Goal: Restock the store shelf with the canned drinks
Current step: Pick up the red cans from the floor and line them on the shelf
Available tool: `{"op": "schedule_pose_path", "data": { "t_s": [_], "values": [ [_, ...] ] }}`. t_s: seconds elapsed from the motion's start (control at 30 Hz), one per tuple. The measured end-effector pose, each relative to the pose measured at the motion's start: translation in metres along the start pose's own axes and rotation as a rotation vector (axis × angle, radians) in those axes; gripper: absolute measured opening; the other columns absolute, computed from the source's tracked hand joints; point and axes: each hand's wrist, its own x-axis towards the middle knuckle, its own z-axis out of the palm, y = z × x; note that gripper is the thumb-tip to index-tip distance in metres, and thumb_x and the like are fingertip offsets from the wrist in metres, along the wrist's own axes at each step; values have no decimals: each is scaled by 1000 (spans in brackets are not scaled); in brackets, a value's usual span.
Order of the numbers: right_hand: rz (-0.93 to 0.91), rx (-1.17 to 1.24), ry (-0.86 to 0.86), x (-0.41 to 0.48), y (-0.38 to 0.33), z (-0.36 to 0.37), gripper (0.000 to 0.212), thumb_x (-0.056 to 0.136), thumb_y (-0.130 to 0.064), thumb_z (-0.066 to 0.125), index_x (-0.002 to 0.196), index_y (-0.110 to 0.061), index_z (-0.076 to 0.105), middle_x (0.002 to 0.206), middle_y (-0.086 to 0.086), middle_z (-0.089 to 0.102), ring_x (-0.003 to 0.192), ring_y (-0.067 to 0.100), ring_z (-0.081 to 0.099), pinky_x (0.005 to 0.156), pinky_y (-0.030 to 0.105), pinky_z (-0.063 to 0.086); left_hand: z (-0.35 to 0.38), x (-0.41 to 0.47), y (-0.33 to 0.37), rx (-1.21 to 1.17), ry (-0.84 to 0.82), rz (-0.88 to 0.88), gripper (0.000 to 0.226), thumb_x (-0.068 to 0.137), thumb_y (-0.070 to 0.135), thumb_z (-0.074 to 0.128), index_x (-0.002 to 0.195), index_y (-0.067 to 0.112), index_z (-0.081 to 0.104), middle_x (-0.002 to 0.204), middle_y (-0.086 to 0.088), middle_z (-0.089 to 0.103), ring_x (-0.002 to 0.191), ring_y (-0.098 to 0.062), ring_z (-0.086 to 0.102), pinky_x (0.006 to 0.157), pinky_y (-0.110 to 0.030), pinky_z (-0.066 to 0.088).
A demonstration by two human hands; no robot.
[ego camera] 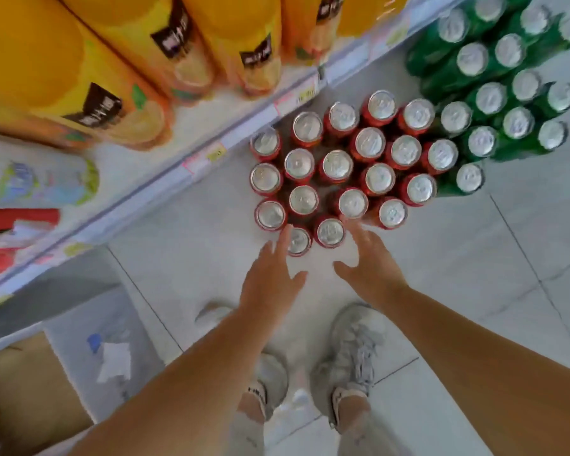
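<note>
Pale sneakers [352, 343] stand nearest to me on the tiled floor [474, 258], and over them I have both hands reaching down with nothing held. The left hand [270, 281] is spread, its fingers [282, 241] straight, with the tips over the rim of the front can [300, 241]; I cannot tell if they touch it. The right hand [372, 271] is spread too, its fingertips just beside the second can [330, 232]. To do this step well, I would take these two outer cans first, one in each hand. I would curl the fingers around the side wall below the rim, not pinch the silver top, and lift straight up so the neighbours do not tip. The cans look smooth and packed tight, so a sideways pull may knock the row. Behind them the red cans [338, 166] stand upright in a close cluster on the floor, and the green cans [491, 98] stand against them on the right. On the left is a cardboard box [23, 390]. Farther up runs the shelf [145, 199] with price labels on its edge, and orange juice bottles [89, 93] stand on it.
</note>
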Motion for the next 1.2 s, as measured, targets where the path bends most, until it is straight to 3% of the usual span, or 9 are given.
{"op": "schedule_pose_path", "data": {
  "t_s": [0.17,0.3,0.43,0.6,0.77,0.87,1.0,1.07,1.2],
  "values": [
    [-61,20,36,39,22,39,93,84,-28,72,149,-47,9,154,-5,24,133,19,42,95,31,45,30,46,-18,10,57,67,91,85,45,70,151,44,6,146,-3,44,126,-26,53,98,-41,49],
    [-78,45,102,57,24,53,88,82,-26,74,146,-44,17,148,-1,35,131,22,45,100,37,45,44,60,-24,5,99,46,88,81,38,76,149,36,19,140,-6,49,124,-26,55,97,-37,48],
    [-86,25,153,64,19,53,74,78,-25,78,134,-35,32,131,3,55,115,26,57,93,38,51,44,64,-23,-53,163,69,76,79,34,78,141,31,34,130,-5,60,116,-27,60,94,-41,53],
    [-29,13,123,22,7,15,73,74,-34,79,133,-34,36,116,3,65,103,28,61,83,33,49,8,24,-9,-55,94,48,73,76,44,78,134,34,36,120,2,67,107,-25,64,88,-40,55],
    [-54,35,163,-86,-48,-72,73,70,-42,79,131,-35,41,102,-5,66,98,24,63,80,30,50,-90,-78,40,-131,78,79,77,69,44,81,136,35,43,115,0,70,106,-28,65,87,-40,54],
    [-102,87,209,-169,-102,-138,71,67,-45,81,127,-35,45,95,-12,63,91,16,63,75,24,47,-170,-157,84,-220,129,87,77,61,51,76,131,34,50,113,4,70,106,-22,65,89,-38,53],
    [-221,129,289,-292,-191,-232,70,68,-37,83,127,-33,47,100,-14,61,88,7,58,69,17,42,-286,-277,139,-345,246,192,70,60,47,74,124,31,53,111,12,66,101,-9,63,85,-16,48],
    [-302,130,343,-353,-234,-274,69,68,-35,83,127,-35,46,101,-15,60,89,7,58,73,21,45,-344,-332,161,-354,317,266,68,64,42,80,124,29,52,114,11,63,101,-4,59,81,-4,40],
    [-485,156,403,-448,-312,-333,68,67,-34,83,124,-40,46,100,-21,59,91,4,57,70,14,40,-446,-426,192,-370,506,402,64,64,24,88,117,31,53,109,11,64,96,-2,59,80,-2,39]
  ]
}}
